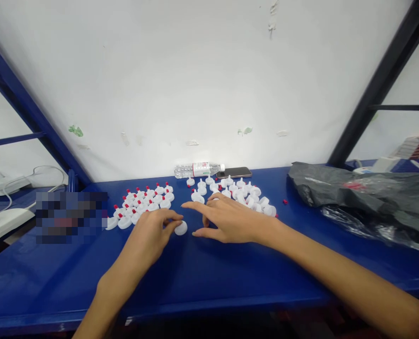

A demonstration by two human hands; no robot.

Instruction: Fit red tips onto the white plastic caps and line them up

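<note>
My left hand (pixel 152 233) pinches a white nozzle cap (pixel 181 229) between thumb and fingers, its round base turned toward me. To the right of it, my right hand (pixel 226 219) hovers with thumb and forefinger apart, and I see nothing between them. Beyond my left hand, several white nozzle caps with red tips (pixel 138 203) stand in rows. Behind and beside my right hand lies a loose group of white nozzle caps (pixel 244 190) without red tips, some upright and some on their sides. Small red tips, one at the right (pixel 285 201), are scattered near this group.
A clear water bottle (pixel 199 169) lies along the wall beside a dark phone (pixel 234 173). Grey plastic bags (pixel 365 188) cover the right side of the blue table (pixel 202 282). At the left are a blurred patch (pixel 71 217) and a white power strip (pixel 7 225).
</note>
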